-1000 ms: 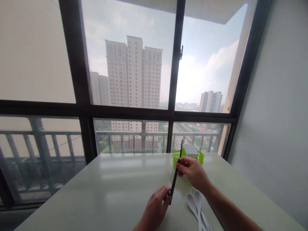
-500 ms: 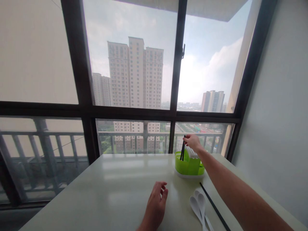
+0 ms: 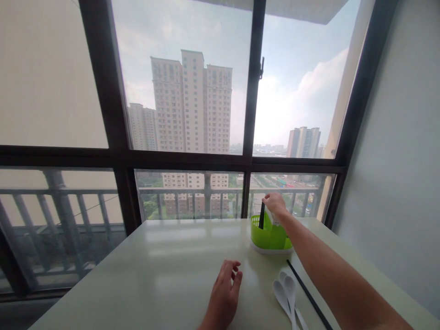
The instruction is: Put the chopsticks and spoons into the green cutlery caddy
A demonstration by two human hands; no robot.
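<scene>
The right hand (image 3: pixel 274 203) reaches out over the far side of the table (image 3: pixel 165 270) to the green cutlery holder (image 3: pixel 270 236), which stands near the window. Its fingers are pinched together on the top end of a black chopstick (image 3: pixel 261 215); the stick stands nearly upright with its lower part already inside the holder's left compartment, so the grip at the very top leaves the rest of the stick free to slide down past the rim. A white slotted insert is partly hidden behind the hand, just right of the chopstick.

The left hand (image 3: pixel 225 295) rests palm down on the table, well short of the holder and to its left. Its fingers are loosely curled and slightly apart, holding nothing, and it seems simply parked there as a steadying support while the other arm stretches forward.

On the near side of the holder, two white spoons (image 3: pixel 286 293) lie side by side with bowls toward the holder and handles toward the person. Just right of the spoons a second black chopstick (image 3: pixel 307 293) lies flat on the table, angled from the holder's base toward the near edge, within easy reach of the right arm.
</scene>
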